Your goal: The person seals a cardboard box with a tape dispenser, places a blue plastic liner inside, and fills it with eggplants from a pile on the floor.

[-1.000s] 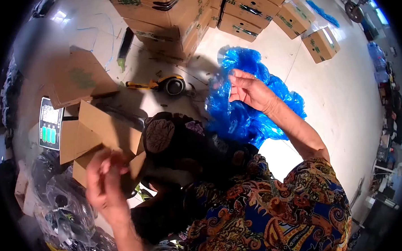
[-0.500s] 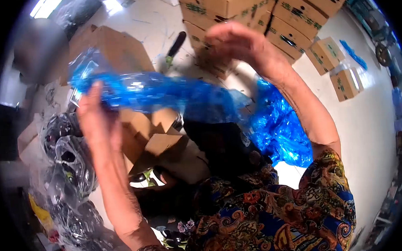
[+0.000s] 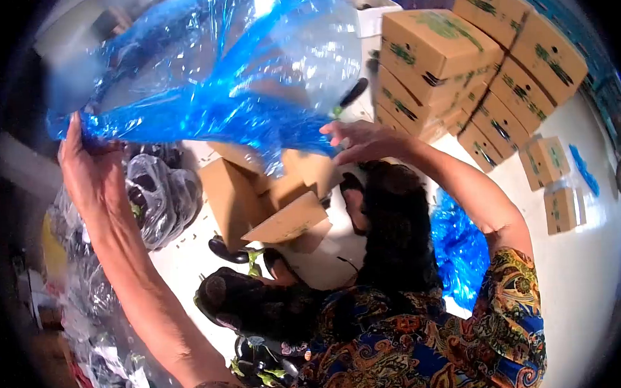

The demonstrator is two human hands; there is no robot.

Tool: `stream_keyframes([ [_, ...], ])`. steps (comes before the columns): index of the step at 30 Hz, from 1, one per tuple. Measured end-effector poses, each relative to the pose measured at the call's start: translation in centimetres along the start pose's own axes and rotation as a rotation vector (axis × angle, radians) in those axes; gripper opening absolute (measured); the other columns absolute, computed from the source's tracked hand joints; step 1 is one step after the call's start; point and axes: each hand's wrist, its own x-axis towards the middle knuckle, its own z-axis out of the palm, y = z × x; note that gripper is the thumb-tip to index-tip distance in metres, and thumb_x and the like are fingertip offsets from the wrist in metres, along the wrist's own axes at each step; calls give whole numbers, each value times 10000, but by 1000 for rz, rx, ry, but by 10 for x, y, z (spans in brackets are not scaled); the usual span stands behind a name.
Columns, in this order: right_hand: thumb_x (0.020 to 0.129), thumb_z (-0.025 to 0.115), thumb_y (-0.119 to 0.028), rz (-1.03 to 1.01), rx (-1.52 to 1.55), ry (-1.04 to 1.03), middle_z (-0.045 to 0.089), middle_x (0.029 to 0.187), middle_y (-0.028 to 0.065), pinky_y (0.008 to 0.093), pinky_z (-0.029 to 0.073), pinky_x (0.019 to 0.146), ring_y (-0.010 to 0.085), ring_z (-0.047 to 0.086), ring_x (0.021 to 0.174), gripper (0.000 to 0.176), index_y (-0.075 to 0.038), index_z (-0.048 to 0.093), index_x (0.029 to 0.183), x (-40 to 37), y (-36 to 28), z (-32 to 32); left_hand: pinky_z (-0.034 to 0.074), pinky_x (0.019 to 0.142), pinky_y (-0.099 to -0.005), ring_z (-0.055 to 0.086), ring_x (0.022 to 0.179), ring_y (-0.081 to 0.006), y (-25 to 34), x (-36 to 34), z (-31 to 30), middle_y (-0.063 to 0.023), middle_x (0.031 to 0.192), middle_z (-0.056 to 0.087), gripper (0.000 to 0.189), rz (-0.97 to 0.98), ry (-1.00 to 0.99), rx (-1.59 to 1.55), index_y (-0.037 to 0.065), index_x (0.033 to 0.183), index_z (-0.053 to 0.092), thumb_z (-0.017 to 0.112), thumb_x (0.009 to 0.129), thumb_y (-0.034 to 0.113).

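A large translucent blue plastic bag (image 3: 250, 79) is spread wide in the air between my two hands. My left hand (image 3: 94, 165) is closed on its lower left edge, thumb up. At its lower right edge my right hand (image 3: 367, 141) pinches the film between thumb and fingers. Below the bag an open cardboard box (image 3: 231, 201) stands on the floor with its flaps folded out. The inside of the box is partly hidden by the flaps and the hanging plastic.
Stacked cardboard boxes (image 3: 443, 49) rise at the back right, with two small boxes (image 3: 545, 163) nearby. Crumpled blue plastic (image 3: 458, 246) lies beside my right leg. Eggplants (image 3: 230, 251) rest on the floor near my feet. Clear bags of eggplants (image 3: 161, 193) line the left.
The blue bag has gone from a bunched, twisted strip to a wide, billowing sheet. My left hand has moved left; my right hand has come down onto the bag's edge. The view has shifted.
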Motion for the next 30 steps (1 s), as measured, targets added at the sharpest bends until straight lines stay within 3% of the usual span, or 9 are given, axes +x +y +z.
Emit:
stream_keyframes([
  [3,767,725,-409,105,-208,-177,522,1253,228,390,409,961,348,510,1146,781,-31,397,1366,53,-39,6,504,852,-430,626,944,-219,6,-10,-9,-83,1045,648,229,43,-27,26,58,1129,563,581,929,167],
  [6,797,683,-433,-320,-345,265,564,1210,194,403,437,924,328,546,1097,595,-87,527,1255,85,-9,43,464,938,-425,584,1058,-240,6,-20,-28,-113,1153,607,296,-2,24,34,16,1191,529,549,947,181],
  [11,878,583,-400,-84,-337,-205,604,1135,213,449,447,883,329,583,1065,397,-66,632,1086,154,-15,91,450,969,-409,568,1085,-247,-2,-35,-50,-126,1197,581,292,-56,125,49,-3,1183,538,544,947,169],
  [15,850,607,-328,-381,225,-204,636,925,220,417,474,756,355,629,897,365,16,610,973,183,3,184,494,890,-380,601,919,-173,-34,-37,-68,-66,1029,626,293,-155,226,41,23,1158,562,565,938,216],
  [17,850,604,-312,-181,-239,-497,559,1185,217,447,417,924,346,512,1137,445,-42,536,1197,183,-34,190,516,793,-327,602,808,-141,-56,-48,-75,-38,953,642,241,-243,136,54,57,1119,580,575,929,205],
  [21,857,587,-255,-230,-324,-489,598,1108,212,426,450,872,315,584,1042,342,-36,556,1117,169,-16,164,534,758,-339,623,820,-158,-97,-67,-67,-52,937,649,256,-349,176,64,55,1113,581,559,942,245],
  [25,893,582,-223,229,116,-517,676,916,131,325,532,539,229,678,654,258,5,592,1013,182,-13,117,525,848,-370,644,931,-209,-122,-86,-68,-100,1006,668,294,-471,-55,91,47,1139,570,559,943,266],
  [27,939,562,-314,410,665,-452,648,1020,94,295,546,593,181,684,797,345,13,594,1044,191,16,103,507,870,-360,645,949,-211,-132,-104,-52,-109,1023,673,314,-472,-210,231,39,1167,577,552,948,263],
  [30,995,429,-383,39,1194,-516,624,1013,143,289,525,645,217,658,825,453,48,533,1087,171,4,74,476,904,-369,610,1034,-274,-138,-130,-41,-122,1105,639,343,-464,-732,650,42,1172,591,513,967,306],
])
